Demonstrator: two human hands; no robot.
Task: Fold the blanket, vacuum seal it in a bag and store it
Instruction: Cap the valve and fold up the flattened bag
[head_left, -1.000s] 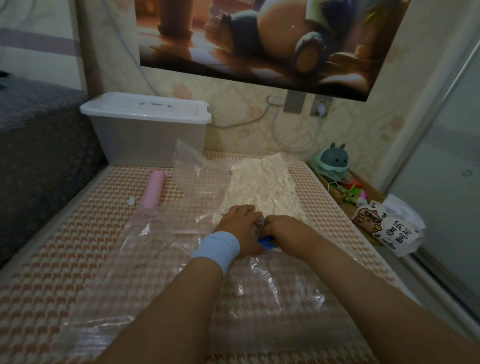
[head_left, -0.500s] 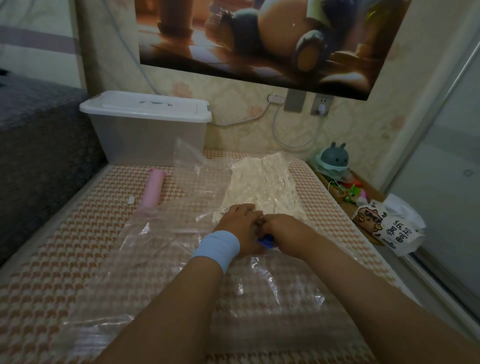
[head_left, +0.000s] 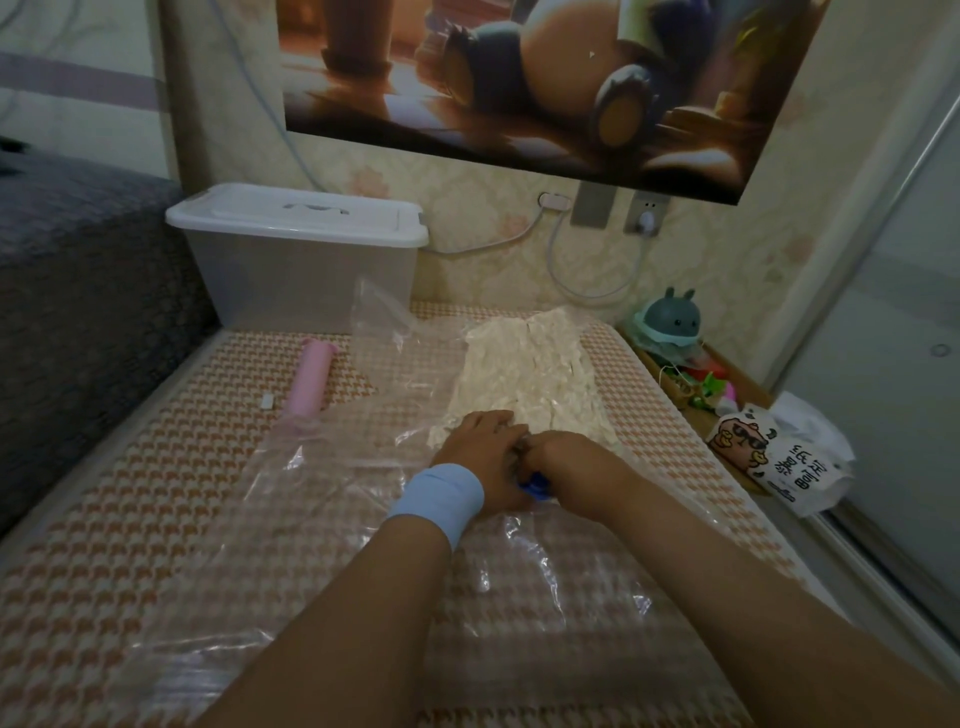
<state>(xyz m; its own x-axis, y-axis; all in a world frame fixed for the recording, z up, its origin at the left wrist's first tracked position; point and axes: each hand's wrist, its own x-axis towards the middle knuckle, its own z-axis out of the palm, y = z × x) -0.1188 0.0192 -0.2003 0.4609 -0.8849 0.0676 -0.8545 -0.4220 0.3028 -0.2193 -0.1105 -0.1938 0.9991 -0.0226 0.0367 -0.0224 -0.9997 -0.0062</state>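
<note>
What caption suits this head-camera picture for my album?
Left hand and right hand meet over a blue piece on the clear bag holding the blanket; pink pump and lidded box beyond.

head-worn (wide-angle) | faces forward-down | close over bag (head_left: 322, 499) on mat (head_left: 104, 571) | wall (head_left: 483, 218) beyond

One blanket (head_left: 524, 374), one bag (head_left: 332, 467), one bin (head_left: 301, 280).

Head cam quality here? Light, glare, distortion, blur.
Head view: dim, warm light; patchy glare on the bag, edges hard to trace; wide-angle slants the door frame at right; left hand and right hand fairly sharp, hiding most of the blue part between them.
</note>
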